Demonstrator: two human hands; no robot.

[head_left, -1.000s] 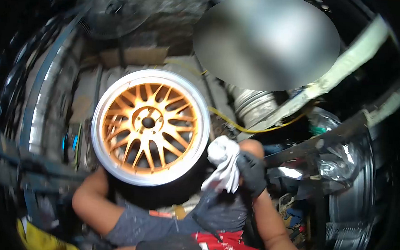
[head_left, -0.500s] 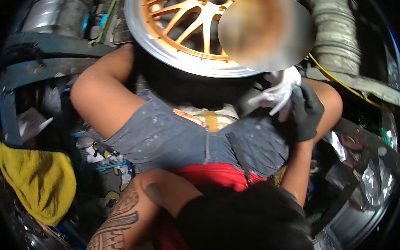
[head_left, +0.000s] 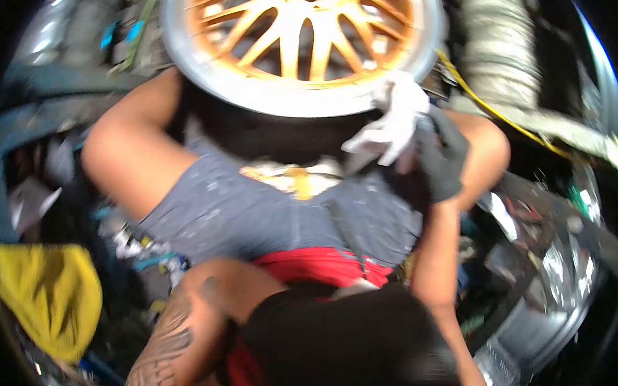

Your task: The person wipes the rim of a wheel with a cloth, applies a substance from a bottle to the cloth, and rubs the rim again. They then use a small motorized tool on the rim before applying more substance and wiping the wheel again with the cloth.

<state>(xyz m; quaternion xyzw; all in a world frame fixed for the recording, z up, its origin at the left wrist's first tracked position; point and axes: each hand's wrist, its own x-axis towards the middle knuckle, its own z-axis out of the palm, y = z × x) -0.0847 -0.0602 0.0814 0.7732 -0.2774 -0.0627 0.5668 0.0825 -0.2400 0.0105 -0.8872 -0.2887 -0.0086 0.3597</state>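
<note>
My right hand (head_left: 442,154), in a dark grey glove, is closed on a crumpled white cloth (head_left: 397,117). The cloth's upper end overlaps the lower right lip of a wheel rim (head_left: 224,87). This rim has gold mesh spokes and a polished silver lip, and its dark tyre (head_left: 270,138) lies between my bare knees. My left arm (head_left: 209,289), tattooed, is bent at the lower left. Its hand is hidden behind the black cap (head_left: 350,349).
A yellow towel (head_left: 48,298) hangs at the left by a blue metal frame (head_left: 55,106). Ribbed silver ducting (head_left: 501,53) and a yellow cable (head_left: 482,98) are at the upper right. Plastic wrapping (head_left: 563,273) and clutter lie at the right.
The whole view has shifted, so most things sit further left. My right hand and the white cloth have moved left, nearer the rim's lip.
</note>
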